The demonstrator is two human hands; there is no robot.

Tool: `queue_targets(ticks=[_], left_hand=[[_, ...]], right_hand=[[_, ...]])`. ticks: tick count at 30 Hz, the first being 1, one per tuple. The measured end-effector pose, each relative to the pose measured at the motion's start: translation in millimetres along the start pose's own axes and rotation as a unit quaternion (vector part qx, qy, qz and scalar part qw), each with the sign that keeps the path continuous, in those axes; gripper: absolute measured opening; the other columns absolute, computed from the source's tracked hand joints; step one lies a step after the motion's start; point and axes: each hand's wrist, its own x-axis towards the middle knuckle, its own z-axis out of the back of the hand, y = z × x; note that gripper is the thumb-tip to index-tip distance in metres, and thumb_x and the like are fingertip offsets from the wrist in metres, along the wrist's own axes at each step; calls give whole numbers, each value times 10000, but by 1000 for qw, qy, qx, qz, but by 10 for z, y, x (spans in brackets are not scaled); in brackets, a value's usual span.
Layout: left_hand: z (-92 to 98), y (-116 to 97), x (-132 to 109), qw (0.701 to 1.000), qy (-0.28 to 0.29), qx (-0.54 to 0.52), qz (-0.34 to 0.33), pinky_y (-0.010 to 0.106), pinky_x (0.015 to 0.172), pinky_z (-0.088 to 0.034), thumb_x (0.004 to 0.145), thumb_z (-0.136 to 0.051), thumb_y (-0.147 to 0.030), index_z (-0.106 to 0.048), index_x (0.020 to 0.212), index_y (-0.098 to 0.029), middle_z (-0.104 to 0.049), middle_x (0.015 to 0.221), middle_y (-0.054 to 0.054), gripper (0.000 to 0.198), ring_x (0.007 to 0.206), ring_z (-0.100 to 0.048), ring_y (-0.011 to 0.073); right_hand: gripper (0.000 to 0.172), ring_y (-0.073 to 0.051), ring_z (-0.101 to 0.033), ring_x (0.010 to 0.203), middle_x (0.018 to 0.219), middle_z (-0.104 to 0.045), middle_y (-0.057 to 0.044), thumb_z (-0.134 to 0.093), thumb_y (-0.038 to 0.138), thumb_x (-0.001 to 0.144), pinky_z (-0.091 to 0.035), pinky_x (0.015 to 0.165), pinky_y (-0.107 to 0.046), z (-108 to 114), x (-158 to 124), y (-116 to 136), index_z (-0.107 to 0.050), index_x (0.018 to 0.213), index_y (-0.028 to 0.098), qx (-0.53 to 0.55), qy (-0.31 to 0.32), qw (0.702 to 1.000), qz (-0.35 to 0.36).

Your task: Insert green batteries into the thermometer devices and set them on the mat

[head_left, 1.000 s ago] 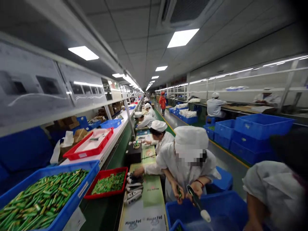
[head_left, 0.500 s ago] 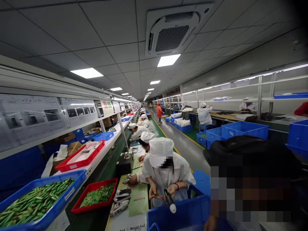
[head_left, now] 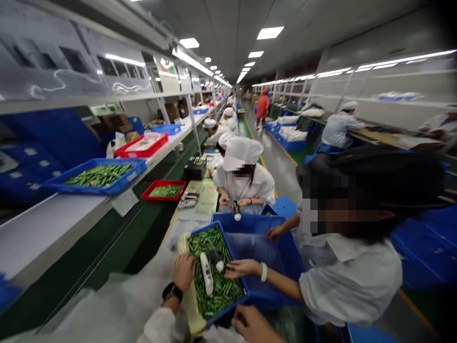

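Note:
My left hand (head_left: 184, 272), with a black watch at the wrist, lies with fingers extended at the left edge of a blue tray (head_left: 233, 305). Pale yellow padding (head_left: 194, 309) runs along that edge. Green cylindrical pieces (head_left: 226, 290) fill the tray. On them lie a white handheld device (head_left: 206, 274) and a dark device with a pale tip (head_left: 214, 256). Close to the tray's near edge is my right hand (head_left: 255, 326), cut off by the frame, its fingers loosely bent and apart with nothing visible in them. A co-worker's hand (head_left: 244, 269) reaches over the tray's right side.
A large blue bin (head_left: 285, 281) stands right of the tray, beside a co-worker in white (head_left: 350, 271). Beyond, another person (head_left: 246, 178) holds a dark device (head_left: 236, 209). A red tray (head_left: 144, 190) and a shelf with a blue tray (head_left: 100, 188) are at left.
The view has tilted down and shifted. The tray of green pieces, both my hands and the nearby co-worker's reaching hand have come into sight.

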Motion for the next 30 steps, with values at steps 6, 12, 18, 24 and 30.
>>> queue_targets(ticks=[6, 12, 18, 24, 30], left_hand=[[2, -364, -106, 996, 69, -18, 56, 416, 947, -369, 958, -397, -478, -657, 938, -197, -734, 936, 95, 383, 956, -665, 267], [-195, -727, -256, 983, 125, 29, 132, 486, 974, -316, 778, -622, -522, -639, 1003, -135, -739, 894, 146, 448, 931, -673, 341], [-188, -701, -299, 987, 17, -31, 158, 436, 941, -355, 844, -532, -340, -658, 1118, -194, -675, 1132, 143, 335, 1109, -599, 308], [-131, -466, -318, 946, -44, -281, 159, 362, 938, -453, 809, -621, -373, -682, 1120, -181, -729, 1096, 95, 371, 1028, -647, 251], [105, -87, -368, 791, -74, -560, 234, 304, 753, -516, 672, -772, -559, -716, 945, -104, -741, 877, 86, 534, 815, -657, 223]], right_hand=[[175, -173, -627, 666, 714, -709, -24, -562, 294, 856, -355, 607, -240, -219, -103, -91, -702, 834, 193, -51, 66, 996, 20], [176, -205, -653, 885, 967, -685, -64, -544, 293, 883, -457, 761, -275, -161, 380, 261, -635, 1000, 197, -69, -42, 993, 81], [429, -279, -695, 923, 1148, -647, -170, -571, 297, 884, -497, 750, -339, -189, 1168, 519, -519, 1281, 142, -293, -59, 953, -43], [436, -259, -702, 923, 1183, -646, -166, -496, 236, 909, -493, 741, -317, -327, 1254, 355, -497, 1336, 145, -307, -85, 947, -39], [306, -251, -645, 978, 1093, -635, -120, -437, 351, 961, -479, 826, -328, -121, 1032, 391, -565, 1190, 193, -170, -187, 966, 63]])
